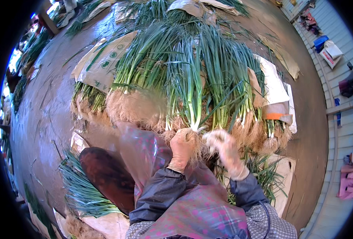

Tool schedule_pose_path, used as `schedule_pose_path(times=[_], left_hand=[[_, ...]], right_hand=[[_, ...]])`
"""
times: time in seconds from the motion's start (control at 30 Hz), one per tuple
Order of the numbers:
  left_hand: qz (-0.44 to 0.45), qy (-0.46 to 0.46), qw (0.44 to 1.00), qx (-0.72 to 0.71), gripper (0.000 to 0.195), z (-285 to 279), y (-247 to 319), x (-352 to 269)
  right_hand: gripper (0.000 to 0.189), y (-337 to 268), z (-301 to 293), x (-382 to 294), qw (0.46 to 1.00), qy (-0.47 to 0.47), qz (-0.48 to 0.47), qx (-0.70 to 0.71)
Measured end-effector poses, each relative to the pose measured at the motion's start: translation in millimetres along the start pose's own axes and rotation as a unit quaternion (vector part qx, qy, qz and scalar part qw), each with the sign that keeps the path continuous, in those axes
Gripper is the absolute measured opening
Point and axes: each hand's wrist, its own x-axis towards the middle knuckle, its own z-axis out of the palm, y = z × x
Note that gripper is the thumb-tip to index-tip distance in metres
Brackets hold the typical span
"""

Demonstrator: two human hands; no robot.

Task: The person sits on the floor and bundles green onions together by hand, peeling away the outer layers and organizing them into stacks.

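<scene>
My left hand, in a thin pale glove, grips the root end of a couple of green onions. Their white bases rise from the fist and the leaves point away from me. Close to its right, my right hand, gloved as well, is blurred with the fingers bent near the pale roots. Whether anything is pinched in it cannot be made out. Just beyond both hands lies a broad heap of green onions, with tangled tan roots facing me.
Paper sacking covers onions on the left, and white sacking those on the right. Another onion bundle lies by my left knee. A dotted plastic apron covers my lap. Bags sit along the pale wall at right.
</scene>
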Motion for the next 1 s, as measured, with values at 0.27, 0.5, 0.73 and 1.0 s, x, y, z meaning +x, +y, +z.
schedule_pose_path(times=[0.27,0.5,0.73,1.0], left_hand=[[-0.005,-0.023,1.0,0.01,0.02,0.2,20.6,3.5],[-0.259,-0.254,0.838,-0.408,0.034,12.1,-0.6,1.1],[-0.316,-0.3,0.74,-0.513,0.025,-3.3,12.0,5.5],[-0.371,-0.29,0.696,-0.542,0.015,-19.2,25.3,16.7]], right_hand=[[0.028,60.1,-1.4,55.2,0.922,-0.076,-0.139,-0.353],[0.03,11.4,-38.6,12.6,0.995,0.074,0.058,0.041],[0.044,44.8,-27.9,46.0,0.956,-0.092,0.044,-0.276],[0.029,30.0,-8.2,76.5,0.989,-0.026,0.018,-0.143]])
